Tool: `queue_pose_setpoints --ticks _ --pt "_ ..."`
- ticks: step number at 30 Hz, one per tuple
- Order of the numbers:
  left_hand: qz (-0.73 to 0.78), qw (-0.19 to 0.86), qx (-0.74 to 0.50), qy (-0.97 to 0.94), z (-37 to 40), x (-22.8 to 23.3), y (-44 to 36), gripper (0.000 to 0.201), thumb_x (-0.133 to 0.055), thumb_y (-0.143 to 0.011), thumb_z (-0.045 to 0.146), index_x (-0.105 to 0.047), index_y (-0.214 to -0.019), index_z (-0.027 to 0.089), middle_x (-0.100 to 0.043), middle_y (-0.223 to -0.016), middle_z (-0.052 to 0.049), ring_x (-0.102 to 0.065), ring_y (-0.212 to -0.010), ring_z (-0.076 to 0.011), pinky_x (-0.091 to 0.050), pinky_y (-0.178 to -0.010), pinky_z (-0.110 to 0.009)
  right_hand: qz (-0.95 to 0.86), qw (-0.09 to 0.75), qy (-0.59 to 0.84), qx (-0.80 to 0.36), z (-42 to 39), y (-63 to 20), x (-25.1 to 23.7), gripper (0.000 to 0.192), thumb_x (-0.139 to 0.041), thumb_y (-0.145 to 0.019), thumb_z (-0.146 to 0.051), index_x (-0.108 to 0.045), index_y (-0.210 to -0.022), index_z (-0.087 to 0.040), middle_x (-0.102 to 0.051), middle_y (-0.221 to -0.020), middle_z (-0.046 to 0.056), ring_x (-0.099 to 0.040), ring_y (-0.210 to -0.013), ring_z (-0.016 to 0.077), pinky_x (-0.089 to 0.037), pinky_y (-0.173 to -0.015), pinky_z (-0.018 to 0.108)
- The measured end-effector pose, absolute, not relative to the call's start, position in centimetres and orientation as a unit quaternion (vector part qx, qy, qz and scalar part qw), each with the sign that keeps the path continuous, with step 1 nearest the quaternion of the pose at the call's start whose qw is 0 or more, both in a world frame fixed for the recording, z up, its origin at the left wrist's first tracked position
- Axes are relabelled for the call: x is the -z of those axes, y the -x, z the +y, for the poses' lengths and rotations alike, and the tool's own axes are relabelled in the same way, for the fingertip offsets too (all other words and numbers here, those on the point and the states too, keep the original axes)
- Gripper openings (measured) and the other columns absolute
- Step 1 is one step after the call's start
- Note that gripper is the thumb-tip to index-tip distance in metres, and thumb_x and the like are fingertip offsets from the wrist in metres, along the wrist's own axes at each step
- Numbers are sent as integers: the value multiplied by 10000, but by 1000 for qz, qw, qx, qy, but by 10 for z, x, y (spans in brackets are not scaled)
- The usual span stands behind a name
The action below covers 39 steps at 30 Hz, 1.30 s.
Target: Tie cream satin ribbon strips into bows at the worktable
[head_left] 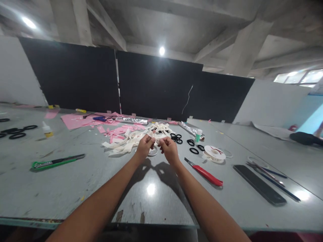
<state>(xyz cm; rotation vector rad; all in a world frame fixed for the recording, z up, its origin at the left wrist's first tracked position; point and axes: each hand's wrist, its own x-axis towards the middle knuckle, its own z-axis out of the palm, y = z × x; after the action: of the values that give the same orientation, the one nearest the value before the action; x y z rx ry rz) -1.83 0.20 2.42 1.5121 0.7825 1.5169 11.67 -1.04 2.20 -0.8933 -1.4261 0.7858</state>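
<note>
My left hand [145, 147] and my right hand [169, 149] are raised over the middle of the table, fingers pinched. A thin white strip [156, 137] spans the small gap between my fingertips, held at both ends. Just beneath the hands lies a ring-shaped roll of tape [153, 152], partly covered by my left hand. Behind and left of them spreads a loose pile of cream-white strips [123, 147]. A red utility knife [207, 175] with its blade out lies right of my right forearm.
Pink paper scraps [75, 120], a green cutter [58, 163] and a glue bottle [46, 130] lie left. Rightward are black rings [194, 151], a glue stick [198, 135], a ribbon spool [214, 154], a dark flat bar [259, 184] and tweezers [266, 172]. Black panels [158, 84] stand behind.
</note>
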Motion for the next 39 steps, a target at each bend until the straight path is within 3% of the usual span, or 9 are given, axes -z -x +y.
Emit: queue_pose_setpoints --ticks 3,7,13,15,18,22,28,39 --pt "315 429 -589 -608 4 -21 19 472 -596 -769 407 -552 -1145 125 -423 -561 66 -393 -479 -69 -327 -475 -193 -612 607 406 -303 -7 -120 -23 240 -613 -739 -421 -599 -728 -182 -538 -600 -16 -455 -523 106 -416 -405 204" --pt "334 419 -564 -629 3 -17 16 478 -606 -755 418 -585 -1117 106 -402 -538 65 -345 -462 -66 -293 -455 -193 -623 598 383 -327 -6 -120 -23 270 -618 -735 -407 -617 -909 -201 -552 -615 -27 -468 -522 109 -415 -394 196" --pt "357 406 -573 -616 5 -18 18 494 -601 -737 487 -636 -1057 112 -570 -667 -12 -493 -578 -115 -399 -533 -224 -643 585 391 -301 -9 -120 -25 178 -633 -714 -375 -615 -709 -199 -568 -607 -11 -469 -523 113 -379 -436 212" --pt "364 401 -579 -610 7 -17 20 520 -620 -719 501 -649 -1048 99 -563 -632 -3 -482 -564 -112 -392 -539 -225 -637 592 391 -301 -8 -118 -25 158 -638 -693 -340 -600 -648 -194 -539 -569 -21 -447 -529 109 -375 -479 218" --pt "373 384 -577 -617 9 -17 21 560 -625 -720 500 -638 -1097 87 -502 -553 29 -428 -522 -101 -346 -518 -218 -580 616 381 -373 -7 -117 -23 164 -631 -657 -308 -545 -585 -188 -503 -544 -37 -430 -531 100 -372 -515 220" --pt "364 371 -537 -664 8 -20 22 580 -631 -713 505 -623 -1124 97 -560 -646 9 -435 -547 -104 -345 -523 -218 -490 629 375 -473 -6 -116 -21 208 -636 -613 -296 -473 -548 -185 -473 -552 -47 -435 -539 92 -381 -521 211" --pt "367 332 -492 -716 11 -22 29 479 -616 -723 506 -649 -1013 127 -619 -725 -23 -492 -599 -134 -374 -552 -230 -466 630 378 -493 -6 -115 -22 195 -631 -586 -274 -470 -529 -181 -474 -552 -43 -437 -549 92 -402 -519 205" --pt "382 361 -565 -636 8 -25 26 478 -587 -738 513 -632 -976 101 -485 -538 32 -435 -505 -107 -362 -495 -222 -509 651 348 -443 -4 -110 -19 143 -642 -655 -295 -553 -671 -185 -574 -603 -28 -522 -550 109 -487 -524 251"
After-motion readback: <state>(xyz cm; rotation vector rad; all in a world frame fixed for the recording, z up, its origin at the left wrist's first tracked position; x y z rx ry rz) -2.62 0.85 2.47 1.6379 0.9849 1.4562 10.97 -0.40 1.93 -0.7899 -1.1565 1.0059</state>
